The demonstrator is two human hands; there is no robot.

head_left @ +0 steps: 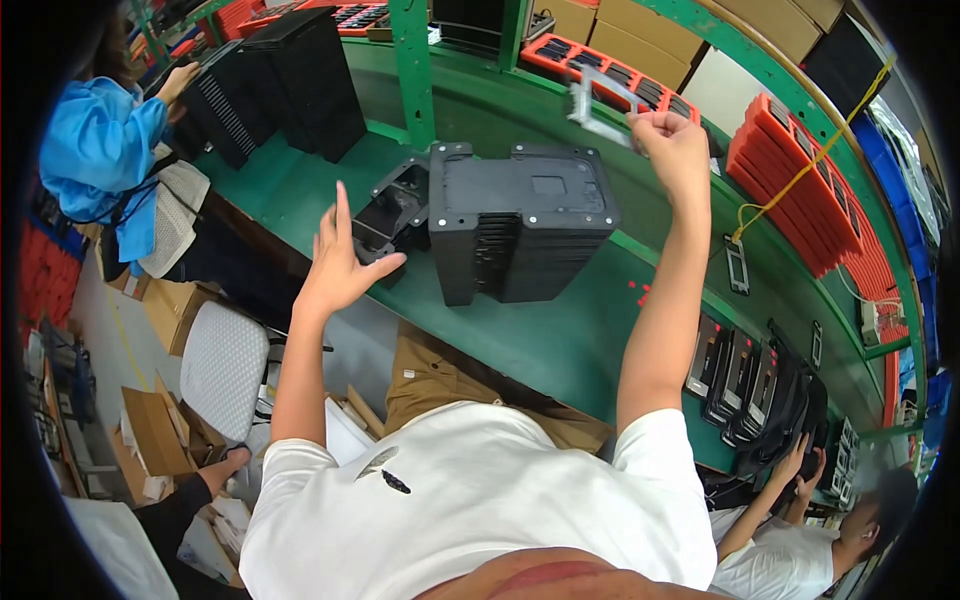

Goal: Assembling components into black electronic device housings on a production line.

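Note:
My right hand (672,160) is raised at the far side of the bench and pinches a silvery rectangular frame (600,124) by its corner. Fingers spread, my left hand (341,268) holds nothing. It is nearest to a black open plastic housing (395,207), which leans against a tall stack of black plastic panels (560,190). The stack stands upright in front of me, between my two hands. Its top panel has small round metal spots at the corners and a square recess.
Beyond the belt (480,95), a red tray (560,48) holds dark parts; stacked red trays (800,180) stand right. More black stacks (310,85) and a blue-clad person (100,150) are left. A green post (411,70) rises behind the bench. Another person (790,560) works lower right.

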